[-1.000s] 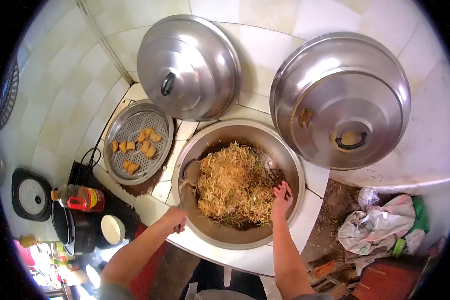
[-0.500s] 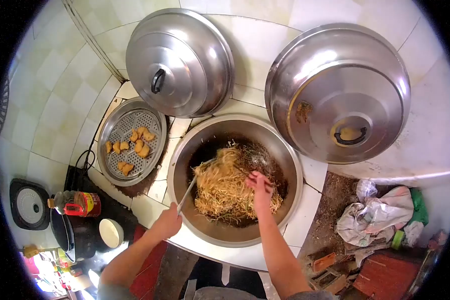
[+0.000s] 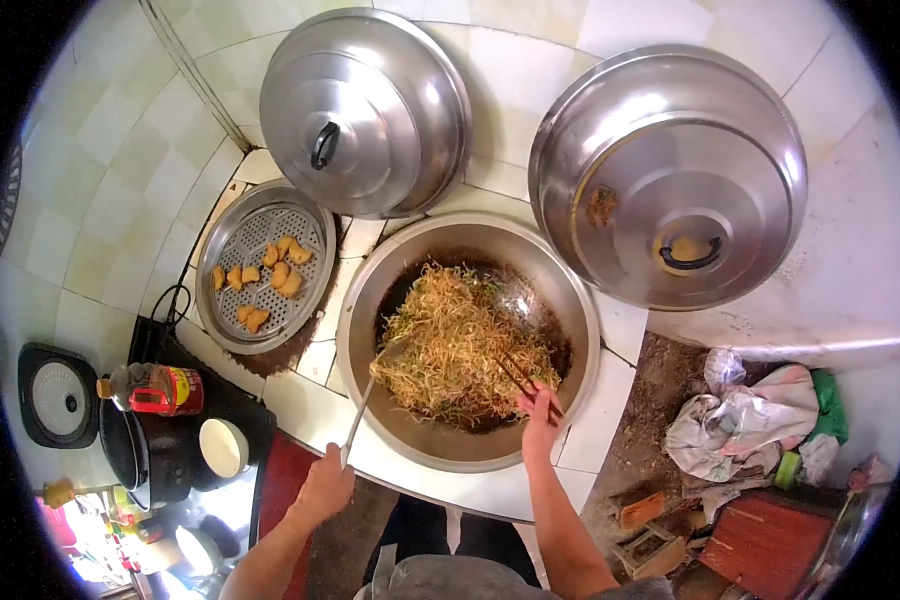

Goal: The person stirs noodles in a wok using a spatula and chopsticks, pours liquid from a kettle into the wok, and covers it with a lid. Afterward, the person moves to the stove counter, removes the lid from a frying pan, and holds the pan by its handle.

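A wide metal wok (image 3: 460, 455) set into the tiled stove holds a heap of thin noodles (image 3: 450, 345) mixed with green bits. My left hand (image 3: 325, 487) is closed around the handle of a long metal spatula (image 3: 362, 412), whose head sits at the left edge of the noodles. In my right hand (image 3: 540, 408) is a pair of dark chopsticks (image 3: 513, 372), their tips touching the right side of the heap. The spatula's blade is partly covered by noodles.
A perforated steamer tray (image 3: 232, 235) with golden fried pieces stands at left. One domed lid (image 3: 370, 180) and a second lid (image 3: 670, 280) lean on the back wall. At lower left are a rice cooker (image 3: 165, 465), an oil bottle (image 3: 170, 390) and a bowl (image 3: 224, 448). Bags (image 3: 750, 420) lie right.
Both hands have moved down towards me. The noodles, blurred and lifted before, now lie in a heap. Chopsticks show clearly, and the whole view has shifted slightly.
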Action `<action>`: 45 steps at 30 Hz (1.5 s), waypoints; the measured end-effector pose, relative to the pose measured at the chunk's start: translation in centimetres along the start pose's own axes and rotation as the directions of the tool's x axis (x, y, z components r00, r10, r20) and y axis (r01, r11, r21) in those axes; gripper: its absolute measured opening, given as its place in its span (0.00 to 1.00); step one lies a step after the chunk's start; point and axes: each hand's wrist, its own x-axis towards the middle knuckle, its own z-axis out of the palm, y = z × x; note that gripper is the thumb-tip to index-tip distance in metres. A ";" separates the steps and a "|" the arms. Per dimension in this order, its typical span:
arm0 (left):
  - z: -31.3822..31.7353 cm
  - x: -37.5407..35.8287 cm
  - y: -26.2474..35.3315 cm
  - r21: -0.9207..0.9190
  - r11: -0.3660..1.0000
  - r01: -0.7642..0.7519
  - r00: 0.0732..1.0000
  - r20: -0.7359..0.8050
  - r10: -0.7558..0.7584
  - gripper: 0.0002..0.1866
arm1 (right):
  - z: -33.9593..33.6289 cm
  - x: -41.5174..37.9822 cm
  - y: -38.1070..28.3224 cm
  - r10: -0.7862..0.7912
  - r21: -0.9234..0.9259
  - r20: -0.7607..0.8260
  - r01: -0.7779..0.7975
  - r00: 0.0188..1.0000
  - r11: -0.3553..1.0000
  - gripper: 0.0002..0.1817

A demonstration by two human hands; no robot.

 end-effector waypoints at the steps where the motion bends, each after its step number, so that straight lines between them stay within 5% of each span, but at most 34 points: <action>1: 0.4 1.1 -0.2 0.015 1.000 -0.013 0.999 -0.029 0.013 0.15 | 0.9 0.6 0.8 0.108 0.070 -0.032 -0.105 0.994 0.992 0.18; 4: -0.1 3.6 -0.1 0.064 0.993 -0.100 0.991 -0.082 0.105 0.15 | 5.6 1.5 4.0 0.268 0.224 0.073 -0.277 0.961 0.934 0.19; 7: -3.0 6.3 2.3 0.295 0.935 -0.194 0.968 -0.099 0.232 0.16 | 7.1 1.1 3.0 0.157 0.174 0.304 -0.217 0.940 0.961 0.20; 10: -6.5 9.1 6.1 0.571 0.807 -0.147 0.967 -0.087 0.238 0.13 | 3.6 1.9 1.2 0.183 -0.109 0.391 -0.152 0.902 0.982 0.20; 11: -7.3 10.7 6.4 0.650 0.736 -0.190 0.950 -0.069 0.306 0.13 | 3.8 1.3 -3.1 0.247 -0.080 0.306 -0.234 0.919 0.969 0.19; 19: -9.6 20.8 14.3 0.869 0.373 -0.325 0.885 0.141 0.444 0.10 | 0.4 4.5 -0.2 0.073 0.114 -0.102 -0.061 0.992 0.992 0.20; 24: -5.2 20.0 14.2 0.819 0.265 -0.510 0.797 0.333 0.504 0.09 | 3.5 7.5 4.7 0.429 0.278 0.018 -0.417 0.903 0.865 0.24; 26: -6.0 17.5 12.0 0.802 0.311 -0.510 0.797 0.306 0.520 0.08 | 4.7 6.2 4.0 0.276 0.237 0.099 -0.292 0.956 0.927 0.22; 31: -10.7 7.2 11.2 0.807 0.488 -0.333 0.942 0.265 0.205 0.11 | 6.1 -1.6 2.7 0.090 -0.074 0.227 -0.075 0.970 0.994 0.16; 32: -11.6 6.7 10.4 0.818 0.481 -0.314 0.949 0.257 0.183 0.12 | 6.8 -2.9 3.7 -0.167 -0.081 0.232 0.191 0.958 0.978 0.15; 33: -12.0 6.5 10.1 0.831 0.473 -0.293 0.956 0.246 0.160 0.12 | 6.8 -3.9 2.3 -0.160 -0.183 0.308 0.223 0.938 0.957 0.13; 36: -12.1 7.4 11.6 0.684 0.698 -0.212 0.977 0.134 0.164 0.13 | 7.6 -5.5 1.1 -0.316 -0.198 0.389 0.413 0.865 0.889 0.09; 37: -11.4 9.0 11.7 0.650 0.694 -0.309 0.945 0.129 0.300 0.16 | 8.0 -5.6 1.0 -0.331 -0.187 0.422 0.439 0.844 0.879 0.09; 39: -10.0 10.5 15.4 0.297 0.949 -0.105 0.979 0.201 0.045 0.13 | 8.5 -6.2 0.8 -0.359 -0.165 0.477 0.483 0.802 0.860 0.10; 40: -8.3 13.5 14.1 0.105 0.991 -0.077 0.961 0.274 0.045 0.13 | 8.7 -6.4 1.0 -0.396 -0.172 0.476 0.525 0.785 0.834 0.10; 41: -6.4 16.9 12.8 -0.092 0.995 -0.033 0.938 0.342 0.062 0.15 | 9.0 -6.4 1.3 -0.435 -0.178 0.479 0.570 0.762 0.802 0.10; 45: -1.4 18.1 16.2 -0.292 0.940 0.174 0.930 0.362 -0.060 0.17 | 8.9 -5.7 1.1 -0.401 -0.199 0.491 0.547 0.774 0.813 0.11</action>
